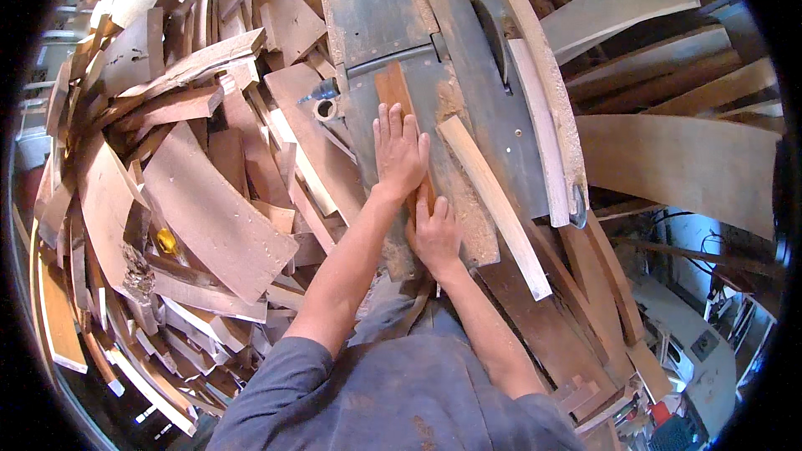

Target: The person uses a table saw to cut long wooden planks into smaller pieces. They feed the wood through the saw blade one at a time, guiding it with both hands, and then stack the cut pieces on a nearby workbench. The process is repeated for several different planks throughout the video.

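Observation:
A reddish-brown wooden strip [391, 83] lies lengthwise on the metal table of a planing machine [376, 25], its far end near the cross slot. My left hand [401, 149] rests flat on top of the strip with fingers stretched forward. Closer to me, my right hand [436, 232] is closed round the strip's near end, the thumb on its left side. Part of the strip is hidden under both hands. Just right of them, a pale wooden strip [493, 205] lies slanted on the sawdust-covered table.
A dark saw blade [493, 42] stands up from the table at the right, beside a long wooden fence [555, 108]. Offcuts [213, 209] are heaped on the left. Curved boards [685, 163] are stacked at the right. A blue-tipped tool [320, 92] sits at the machine's left edge.

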Tool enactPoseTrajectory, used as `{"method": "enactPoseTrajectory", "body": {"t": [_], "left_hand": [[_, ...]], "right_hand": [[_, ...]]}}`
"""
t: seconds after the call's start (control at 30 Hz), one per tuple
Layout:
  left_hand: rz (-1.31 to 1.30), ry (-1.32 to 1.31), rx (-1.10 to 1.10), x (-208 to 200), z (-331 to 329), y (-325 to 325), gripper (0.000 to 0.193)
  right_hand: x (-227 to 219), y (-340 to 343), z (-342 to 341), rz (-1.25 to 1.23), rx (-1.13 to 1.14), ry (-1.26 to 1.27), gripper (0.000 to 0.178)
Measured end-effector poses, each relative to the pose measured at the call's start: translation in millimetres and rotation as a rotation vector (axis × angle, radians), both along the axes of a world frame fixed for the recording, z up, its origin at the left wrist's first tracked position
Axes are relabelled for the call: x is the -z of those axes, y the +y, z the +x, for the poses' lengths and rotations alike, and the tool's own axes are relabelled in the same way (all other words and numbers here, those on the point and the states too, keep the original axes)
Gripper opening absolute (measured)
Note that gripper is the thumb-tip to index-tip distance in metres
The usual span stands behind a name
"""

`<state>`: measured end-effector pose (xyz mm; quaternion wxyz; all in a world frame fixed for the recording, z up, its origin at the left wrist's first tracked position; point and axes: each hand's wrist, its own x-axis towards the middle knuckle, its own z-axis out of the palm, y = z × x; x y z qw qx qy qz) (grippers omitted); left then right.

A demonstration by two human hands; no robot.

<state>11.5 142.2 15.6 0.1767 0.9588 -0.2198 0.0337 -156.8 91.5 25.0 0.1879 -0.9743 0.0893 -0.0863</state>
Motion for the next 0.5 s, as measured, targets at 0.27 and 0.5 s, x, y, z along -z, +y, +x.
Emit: {"method": "enactPoseTrajectory", "body": {"t": [0.27,0.5], "left_hand": [[-0.014,-0.032,-0.002,10.3,54.6,-5.4,0.047],[-0.033,-0.166,-0.014,24.3,151.8,-11.1,0.047]], "right_hand": [[0.5,-7.6,55.4,0.015,-0.009,0.021,0.07],[-0.6,-23.3,153.6,-0.032,-0.035,-0.077,0.056]]}}
